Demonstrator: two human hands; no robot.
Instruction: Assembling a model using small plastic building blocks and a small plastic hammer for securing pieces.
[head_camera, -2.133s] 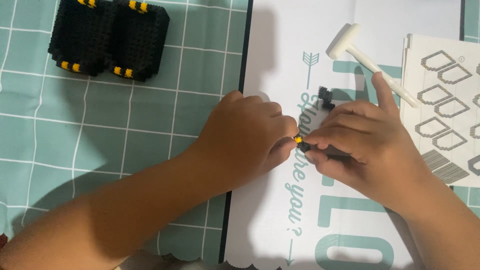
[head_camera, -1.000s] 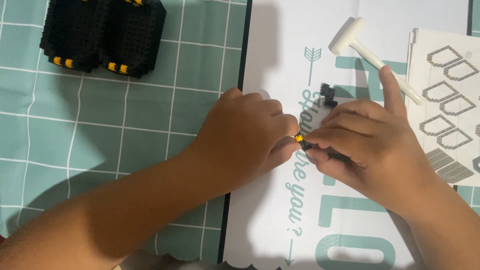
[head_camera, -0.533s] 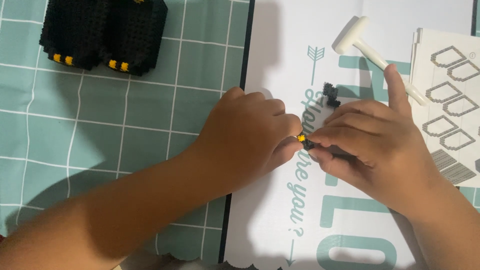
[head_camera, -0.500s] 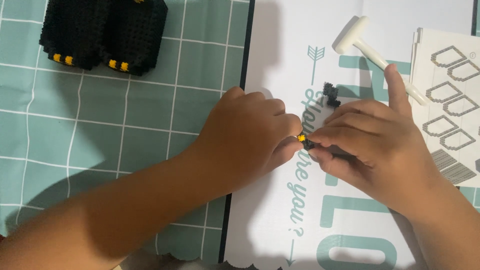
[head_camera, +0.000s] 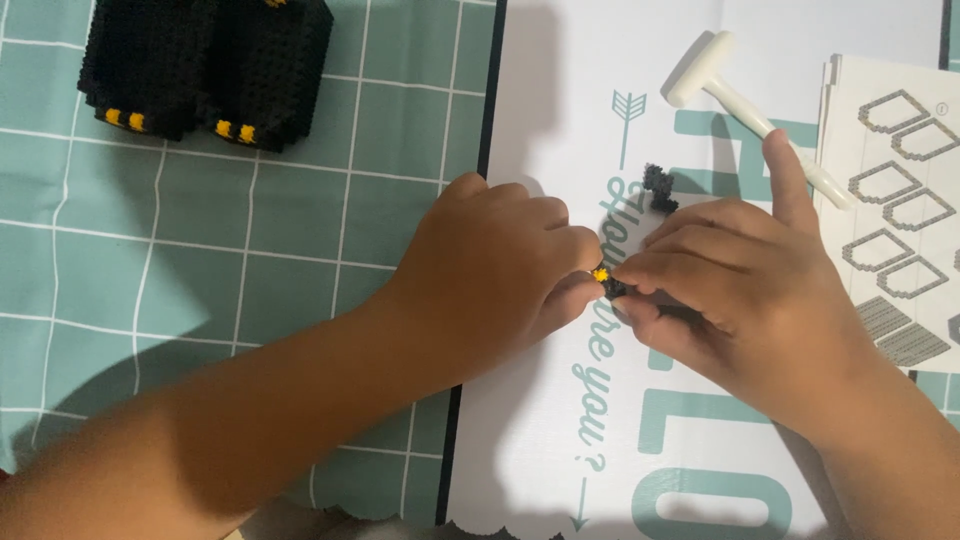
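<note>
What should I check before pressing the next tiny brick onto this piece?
1. Small black-and-yellow brick piece pinched between left hand and right hand: ok.
2. Yellow stud seated flush: cannot tell, fingers cover it.
3. Loose black brick piece lies on the white mat, apart from both hands: ok.
4. White hammer tool lies beside the right index finger, unheld: ok.
5. Instruction sheets visible at right: ok.
6. Black brick model stands apart on the green grid cloth: ok.
</note>
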